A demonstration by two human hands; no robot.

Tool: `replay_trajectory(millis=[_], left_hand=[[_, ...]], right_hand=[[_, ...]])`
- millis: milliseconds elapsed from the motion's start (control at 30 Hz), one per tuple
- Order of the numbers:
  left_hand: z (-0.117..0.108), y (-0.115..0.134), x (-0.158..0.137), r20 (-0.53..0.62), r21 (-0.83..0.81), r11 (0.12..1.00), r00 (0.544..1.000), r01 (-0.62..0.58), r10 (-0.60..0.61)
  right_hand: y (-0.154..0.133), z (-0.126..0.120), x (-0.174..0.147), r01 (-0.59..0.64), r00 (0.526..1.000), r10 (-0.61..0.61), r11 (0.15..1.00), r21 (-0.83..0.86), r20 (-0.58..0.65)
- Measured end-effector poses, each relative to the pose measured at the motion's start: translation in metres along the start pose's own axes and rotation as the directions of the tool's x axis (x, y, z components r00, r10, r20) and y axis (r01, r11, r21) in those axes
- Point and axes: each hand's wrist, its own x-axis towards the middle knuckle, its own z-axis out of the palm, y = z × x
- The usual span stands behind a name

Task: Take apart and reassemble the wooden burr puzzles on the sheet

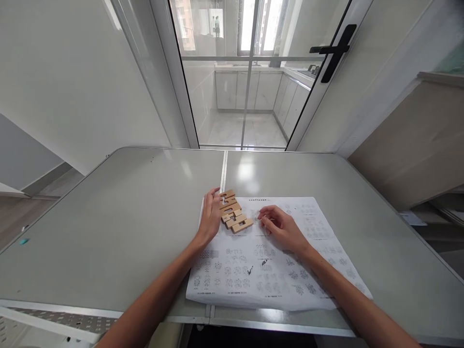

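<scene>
We see notched tan wooden blocks [236, 207] at frame centre, on the white printed paper sheet [246, 244]. Our left hand [210, 217] flanks them, fingers extended; right hand [283, 225] half-curled, can't tell if gripping.

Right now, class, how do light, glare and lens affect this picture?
In the head view, glare whitens a patch of the table; the window is nearly washed out; the paper's fine print is too small and soft to read; the door frame leans outward towards the top.
</scene>
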Motion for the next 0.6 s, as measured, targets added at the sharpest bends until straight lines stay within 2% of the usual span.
replay_trajectory(millis=[100, 367, 600], left_hand=[[-0.001, -0.003, 0.004, -0.013, 0.027, 0.999, 1.0, -0.019, 0.019], [-0.005, -0.021, 0.018, 0.02, 0.277, 0.941, 0.98, -0.195, 0.197], [-0.009, -0.026, 0.023, 0.02, 0.296, 0.929, 0.974, -0.22, 0.224]], right_hand=[[0.0, 0.0, 0.0, -0.001, 1.0, 0.001, 1.0, 0.002, 0.003], [-0.001, 0.001, 0.0, -0.008, 1.0, 0.007, 1.0, 0.023, 0.013], [-0.004, 0.0, 0.0, -0.022, 1.0, 0.022, 0.999, 0.029, 0.017]])
